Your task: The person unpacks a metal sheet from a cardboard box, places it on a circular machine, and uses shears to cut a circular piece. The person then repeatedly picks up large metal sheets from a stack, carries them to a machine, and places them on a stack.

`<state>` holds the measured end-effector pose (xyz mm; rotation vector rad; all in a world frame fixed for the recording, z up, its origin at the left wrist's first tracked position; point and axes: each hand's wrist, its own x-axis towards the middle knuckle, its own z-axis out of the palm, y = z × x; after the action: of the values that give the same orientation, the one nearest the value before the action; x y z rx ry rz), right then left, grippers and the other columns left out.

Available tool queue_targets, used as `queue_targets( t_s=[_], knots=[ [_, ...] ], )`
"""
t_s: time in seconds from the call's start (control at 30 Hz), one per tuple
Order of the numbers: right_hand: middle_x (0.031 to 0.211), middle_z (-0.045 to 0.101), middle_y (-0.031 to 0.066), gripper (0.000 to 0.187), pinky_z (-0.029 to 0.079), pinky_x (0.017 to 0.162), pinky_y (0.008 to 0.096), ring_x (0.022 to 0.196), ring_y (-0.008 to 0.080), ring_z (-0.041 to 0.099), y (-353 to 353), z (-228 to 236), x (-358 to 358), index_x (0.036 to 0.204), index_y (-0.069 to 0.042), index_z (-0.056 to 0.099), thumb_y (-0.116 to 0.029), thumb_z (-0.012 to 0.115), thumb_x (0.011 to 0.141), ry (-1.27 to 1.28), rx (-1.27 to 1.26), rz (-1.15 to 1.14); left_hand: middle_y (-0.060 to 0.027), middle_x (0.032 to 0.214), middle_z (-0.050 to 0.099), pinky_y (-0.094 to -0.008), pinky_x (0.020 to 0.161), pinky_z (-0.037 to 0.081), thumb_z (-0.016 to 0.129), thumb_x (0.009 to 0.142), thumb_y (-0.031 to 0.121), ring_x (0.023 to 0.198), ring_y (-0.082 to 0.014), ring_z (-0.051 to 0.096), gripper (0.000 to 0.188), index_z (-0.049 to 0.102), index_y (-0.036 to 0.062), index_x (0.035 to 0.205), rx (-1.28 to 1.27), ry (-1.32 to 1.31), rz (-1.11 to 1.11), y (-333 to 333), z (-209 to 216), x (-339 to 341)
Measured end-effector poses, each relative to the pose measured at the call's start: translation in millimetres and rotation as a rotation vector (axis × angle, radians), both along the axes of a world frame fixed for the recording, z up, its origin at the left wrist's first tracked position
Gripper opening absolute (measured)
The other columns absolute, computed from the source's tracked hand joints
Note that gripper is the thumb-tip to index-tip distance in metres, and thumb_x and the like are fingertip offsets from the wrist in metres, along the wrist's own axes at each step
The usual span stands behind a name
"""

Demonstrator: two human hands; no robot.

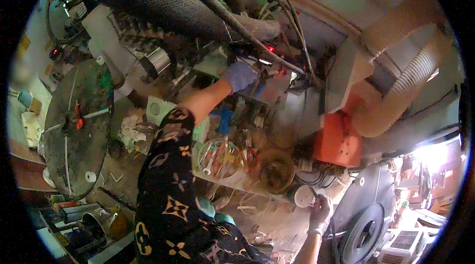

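Observation:
My left hand [241,77], in a pale bluish-grey glove, reaches into the middle of a machine beneath a thick dark hose [163,9]. Its fingertips are among small metal parts near a red light, and what they touch cannot be made out. Low on the right, my right hand [321,213], in a light glove, has its fingers closed around a dark flat strip [333,237]. An end of the strip seems to poke out above the fingertips, by a white round piece [304,197]. Beside this hand lies a large coil of dark strip [363,234] on a round plate.
A shelf with a brown round bowl [274,171], wrenches and a blue tool [224,119] lies between my arms. An orange-red housing [339,140] and ribbed ducts [418,76] stand right. A big dark disc [79,128] is left, above a tray of cans and boxes.

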<state>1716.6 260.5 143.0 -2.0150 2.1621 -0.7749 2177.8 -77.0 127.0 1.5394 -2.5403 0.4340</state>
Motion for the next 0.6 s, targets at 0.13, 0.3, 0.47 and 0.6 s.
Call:
queue_targets(
  t_s=[0.13, 0.3, 0.47, 0.6],
  knots=[
    [0.077, 0.060, 0.0121, 0.007, 0.044, 0.069, 0.0403, 0.073, 0.0327, 0.056, -30, 0, 22, 0.081, -0.005, 0.061, -0.011, 0.060, 0.077, 0.019, -0.056, 0.074, -0.0162, 0.081, 0.063, -0.0428, 0.057, 0.050, 0.056, 0.075, 0.020, 0.071, -0.0317, 0.063, 0.014, 0.064, 0.0083, 0.078, 0.243, -0.071, -0.016, 154, 51, -20],
    [0.084, 0.061, 0.0120, 0.015, 0.046, 0.070, 0.0407, 0.078, 0.0325, 0.058, -89, 21, 79, 0.088, -0.007, 0.062, -0.018, 0.061, 0.079, 0.019, -0.111, 0.222, -0.0080, 0.084, 0.065, -0.0424, 0.069, 0.050, 0.054, 0.084, 0.027, 0.079, -0.0277, 0.063, 0.017, 0.066, 0.0164, 0.085, 0.370, 0.515, -0.097, 365, -35, 7],
    [0.090, 0.063, 0.0131, 0.017, 0.048, 0.069, 0.0419, 0.081, 0.0338, 0.060, -174, 29, 128, 0.092, -0.009, 0.063, -0.023, 0.061, 0.083, 0.068, -0.242, 0.281, -0.0109, 0.085, 0.064, -0.0447, 0.069, 0.048, 0.058, 0.083, 0.027, 0.078, -0.0320, 0.061, 0.016, 0.063, 0.0139, 0.091, 0.391, 0.553, 0.551, 445, -77, 101],
    [0.093, 0.065, 0.0105, 0.017, 0.049, 0.069, 0.0414, 0.083, 0.0321, 0.061, -237, 50, 187, 0.097, -0.013, 0.064, -0.021, 0.059, 0.083, -0.048, -0.068, 0.284, -0.0138, 0.088, 0.062, -0.0432, 0.069, 0.048, 0.053, 0.087, 0.019, 0.078, -0.0349, 0.060, 0.014, 0.059, 0.0101, 0.095, 0.016, 0.749, 0.772, 444, -75, 142]
  ],
)
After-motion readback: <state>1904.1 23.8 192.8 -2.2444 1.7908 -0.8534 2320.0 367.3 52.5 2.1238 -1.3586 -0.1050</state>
